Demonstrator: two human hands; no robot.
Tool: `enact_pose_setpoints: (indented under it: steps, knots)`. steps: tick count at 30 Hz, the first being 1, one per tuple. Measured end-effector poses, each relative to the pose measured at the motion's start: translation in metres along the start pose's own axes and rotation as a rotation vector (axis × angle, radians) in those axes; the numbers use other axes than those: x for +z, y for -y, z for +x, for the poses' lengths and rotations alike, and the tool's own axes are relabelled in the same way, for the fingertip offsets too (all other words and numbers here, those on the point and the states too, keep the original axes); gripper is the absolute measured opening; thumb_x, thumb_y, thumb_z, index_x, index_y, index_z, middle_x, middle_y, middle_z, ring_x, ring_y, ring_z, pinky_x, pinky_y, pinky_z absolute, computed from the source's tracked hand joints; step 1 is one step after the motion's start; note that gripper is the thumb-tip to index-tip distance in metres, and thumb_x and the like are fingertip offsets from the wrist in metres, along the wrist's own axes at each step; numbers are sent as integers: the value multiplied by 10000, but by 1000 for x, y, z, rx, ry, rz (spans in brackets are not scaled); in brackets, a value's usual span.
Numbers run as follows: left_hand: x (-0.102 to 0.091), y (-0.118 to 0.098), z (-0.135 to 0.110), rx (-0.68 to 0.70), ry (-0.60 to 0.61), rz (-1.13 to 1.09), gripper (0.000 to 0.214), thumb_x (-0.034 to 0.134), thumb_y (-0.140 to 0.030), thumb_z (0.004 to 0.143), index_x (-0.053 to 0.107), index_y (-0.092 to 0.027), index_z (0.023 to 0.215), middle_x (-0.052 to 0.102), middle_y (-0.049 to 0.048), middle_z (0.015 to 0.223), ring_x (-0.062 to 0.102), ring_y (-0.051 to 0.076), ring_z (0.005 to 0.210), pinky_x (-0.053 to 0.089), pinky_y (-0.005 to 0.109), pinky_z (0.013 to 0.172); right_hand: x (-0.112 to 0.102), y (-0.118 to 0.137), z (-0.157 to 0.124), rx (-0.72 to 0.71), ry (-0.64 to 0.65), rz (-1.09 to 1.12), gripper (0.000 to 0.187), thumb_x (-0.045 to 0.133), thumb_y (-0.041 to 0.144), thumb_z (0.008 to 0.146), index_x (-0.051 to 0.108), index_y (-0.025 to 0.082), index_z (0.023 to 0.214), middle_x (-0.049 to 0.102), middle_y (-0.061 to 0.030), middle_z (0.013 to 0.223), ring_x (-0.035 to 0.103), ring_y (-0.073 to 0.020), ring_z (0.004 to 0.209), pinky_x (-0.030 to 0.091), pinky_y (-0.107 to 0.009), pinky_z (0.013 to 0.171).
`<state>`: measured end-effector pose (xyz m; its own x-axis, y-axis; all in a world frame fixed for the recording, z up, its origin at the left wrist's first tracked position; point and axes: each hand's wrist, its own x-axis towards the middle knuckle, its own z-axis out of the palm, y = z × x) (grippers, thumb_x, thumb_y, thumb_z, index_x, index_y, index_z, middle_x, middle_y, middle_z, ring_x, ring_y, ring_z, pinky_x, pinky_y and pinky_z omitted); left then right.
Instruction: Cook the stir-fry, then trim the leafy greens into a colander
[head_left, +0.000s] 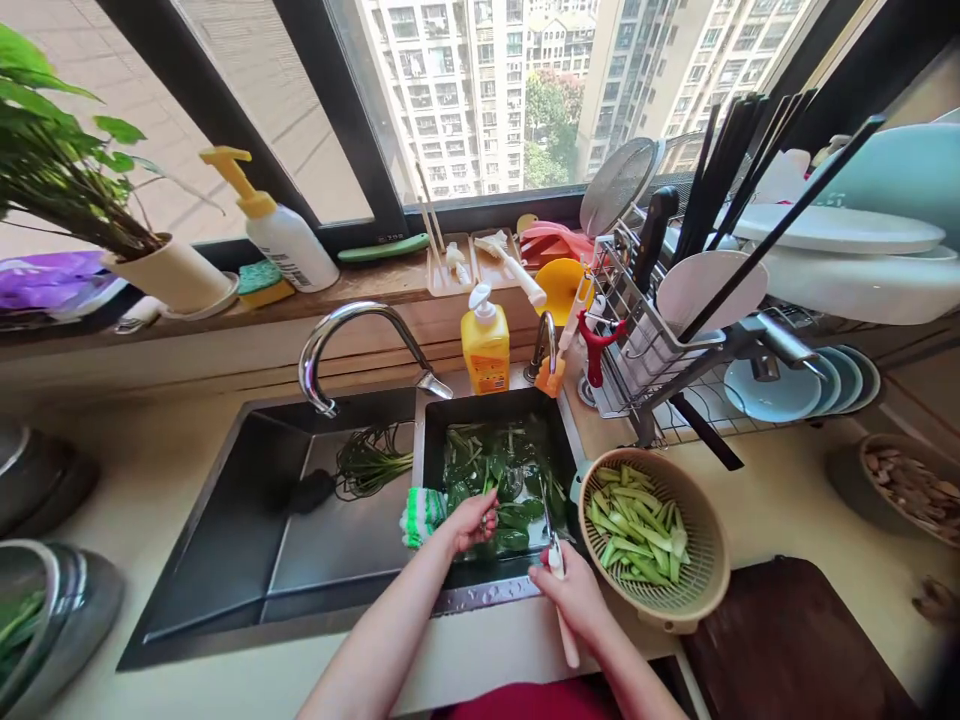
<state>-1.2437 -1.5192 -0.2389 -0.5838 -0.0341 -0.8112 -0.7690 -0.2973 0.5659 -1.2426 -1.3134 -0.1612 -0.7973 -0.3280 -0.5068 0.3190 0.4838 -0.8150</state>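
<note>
My left hand (472,520) is closed around a green stalk over the small right sink basin (431,440), which holds leafy greens (499,480) in water. My right hand (574,595) grips a knife (553,555) with a pale handle, its blade pointing up toward the greens. Just right of that hand, a beige colander (705,580) on the counter holds several cut green stalks (637,525).
The large left basin (247,540) holds a bundle of thin green stems (371,462) under the faucet (352,340). A yellow soap bottle (485,345) stands behind the sink. A dish rack (675,350) is to the right, a dark cutting board (787,640) front right, metal bowls (45,590) left.
</note>
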Motion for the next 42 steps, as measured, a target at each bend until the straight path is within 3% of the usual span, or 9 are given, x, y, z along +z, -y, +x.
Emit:
enact_pose_setpoints:
  steps: [7, 17, 22, 26, 30, 33, 35, 39, 42]
  knots:
    - [40, 2, -57, 232, 241, -717, 285, 619, -433, 747, 515, -169, 781, 627, 59, 1003, 610, 163, 879, 496, 309, 759, 30, 22, 5, -130, -35, 131, 254, 639, 334, 625, 495, 181, 767, 593, -9, 710, 540, -178, 658, 415, -286, 622]
    - [56, 6, -78, 213, 304, -602, 384, 514, -499, 787, 604, -139, 885, 665, 79, 854, 621, 198, 854, 460, 298, 790, 43, 33, 1, -387, -92, -62, 210, 572, 233, 661, 499, 195, 853, 563, 23, 691, 509, -150, 606, 394, -245, 572]
    - [39, -1, -89, 266, 256, -239, 410, 540, -517, 758, 564, -175, 983, 640, 73, 973, 581, 187, 924, 449, 269, 734, 40, 34, 7, -339, -105, 10, 114, 514, 216, 633, 471, 203, 738, 514, 36, 645, 465, -137, 589, 368, -243, 566]
    - [8, -20, -113, 327, 159, 462, 361, 600, -488, 709, 588, -184, 902, 637, 70, 837, 584, 222, 831, 452, 324, 703, 32, 36, 8, -285, -57, 76, 130, 516, 243, 602, 439, 198, 697, 448, 58, 592, 406, -115, 539, 341, -233, 526]
    - [-7, -55, -130, 813, -188, 1033, 401, 708, -286, 629, 582, -225, 1005, 594, 100, 1079, 481, 304, 1087, 301, 465, 961, 23, 36, 5, -224, 45, 151, 146, 521, 230, 593, 440, 194, 709, 440, 67, 564, 393, -103, 518, 319, -221, 499]
    - [-5, -76, -122, 1032, -75, 1246, 509, 698, -168, 622, 551, -299, 1092, 417, 47, 1346, 205, 286, 1317, 0, 513, 1064, 19, 39, 1, -176, 179, 235, 173, 525, 200, 571, 443, 190, 723, 458, 70, 554, 397, -98, 504, 306, -216, 483]
    - [-4, -80, -108, 1000, 49, 1320, 312, 637, -138, 668, 604, -274, 947, 510, 40, 1252, 253, 268, 1299, -27, 510, 1063, 17, 42, -2, -151, 243, 310, 191, 529, 183, 561, 434, 187, 727, 469, 68, 563, 399, -94, 507, 298, -215, 486]
    - [-13, -71, -80, 804, 164, 1260, 16, 561, -202, 729, 574, -209, 724, 616, 29, 801, 555, 239, 926, 260, 453, 987, 7, 46, -7, -142, 266, 483, 226, 579, 206, 582, 442, 176, 759, 475, 63, 605, 402, -84, 523, 299, -221, 513]
    - [-24, -64, -70, 659, 188, 1043, 171, 502, -347, 774, 531, -186, 726, 555, 4, 695, 548, 184, 707, 421, 344, 754, 2, 37, -15, -74, 236, 545, 261, 611, 240, 586, 439, 179, 773, 482, 59, 603, 424, -89, 537, 306, -228, 535]
